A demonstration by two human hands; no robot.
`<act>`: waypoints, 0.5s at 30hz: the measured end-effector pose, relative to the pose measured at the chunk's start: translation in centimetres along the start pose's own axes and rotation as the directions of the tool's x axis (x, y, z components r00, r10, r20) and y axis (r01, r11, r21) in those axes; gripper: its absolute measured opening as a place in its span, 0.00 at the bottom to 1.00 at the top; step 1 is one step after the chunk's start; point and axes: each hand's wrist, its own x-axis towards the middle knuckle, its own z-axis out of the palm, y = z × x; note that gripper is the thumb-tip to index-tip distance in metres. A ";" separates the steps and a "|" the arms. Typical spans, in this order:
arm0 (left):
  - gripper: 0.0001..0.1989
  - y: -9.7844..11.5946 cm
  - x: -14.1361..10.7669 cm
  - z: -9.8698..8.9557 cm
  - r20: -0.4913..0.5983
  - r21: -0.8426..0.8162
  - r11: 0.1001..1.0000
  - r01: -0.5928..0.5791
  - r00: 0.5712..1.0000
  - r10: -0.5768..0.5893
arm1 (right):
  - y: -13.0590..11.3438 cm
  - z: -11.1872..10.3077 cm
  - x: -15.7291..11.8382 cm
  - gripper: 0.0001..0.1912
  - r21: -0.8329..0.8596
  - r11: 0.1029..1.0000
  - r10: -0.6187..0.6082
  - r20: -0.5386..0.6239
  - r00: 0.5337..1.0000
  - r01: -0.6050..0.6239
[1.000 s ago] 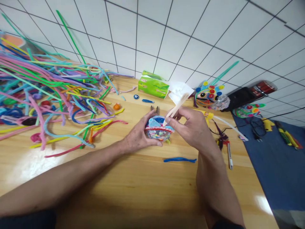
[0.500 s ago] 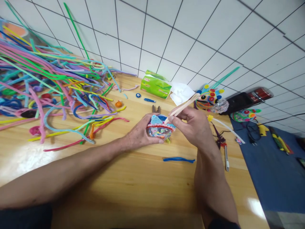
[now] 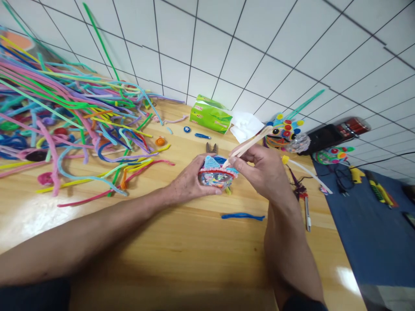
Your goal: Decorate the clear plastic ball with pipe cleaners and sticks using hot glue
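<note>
My left hand (image 3: 186, 182) is wrapped round the left side of a small clear craft piece (image 3: 215, 178) with colourful bits inside, a red and pink fuzzy rim and a light blue cone on top. Between the thumb and fingers of my right hand (image 3: 259, 168) is a pale wooden tweezer-like tool (image 3: 251, 144). Its tip touches the craft's rim on the right, or lies just over it. Pliers (image 3: 211, 147) lie right behind the craft. A blue fuzzy strip (image 3: 243, 216) rests nearer to me on the wooden table.
Many coloured pipe cleaners (image 3: 74, 103) are heaped at the left. A green tissue pack (image 3: 210, 114) stands near the tiled wall. Decorated pieces (image 3: 283, 133), a dark flask (image 3: 340, 133) and a pen-like knife (image 3: 308, 214) are at the right, beside a blue mat (image 3: 359, 233).
The whole view has shifted very slightly. Both hands, the craft piece and the wooden tool keep nearly the same positions relative to each other.
</note>
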 end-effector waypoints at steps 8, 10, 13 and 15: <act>0.55 -0.1 0.0 0.0 0.011 -0.005 1.000 0.000 1.000 0.001 | 0.0 -0.4 0.1 0.06 -0.024 1.000 0.000 0.022 1.000 0.001; 0.55 -0.1 0.0 0.0 0.012 0.008 1.000 0.000 1.000 0.000 | -0.1 -0.4 0.1 0.06 -0.019 1.000 0.005 0.030 1.000 -0.004; 0.56 -0.1 0.0 0.0 0.005 0.016 1.000 0.000 1.000 0.000 | -0.2 -0.4 0.1 0.06 -0.013 1.000 0.006 0.041 0.999 -0.006; 0.56 -0.1 0.0 0.0 0.007 0.005 1.000 0.004 1.000 -0.004 | -0.2 -0.4 0.0 0.06 -0.014 1.000 0.005 0.047 0.999 -0.004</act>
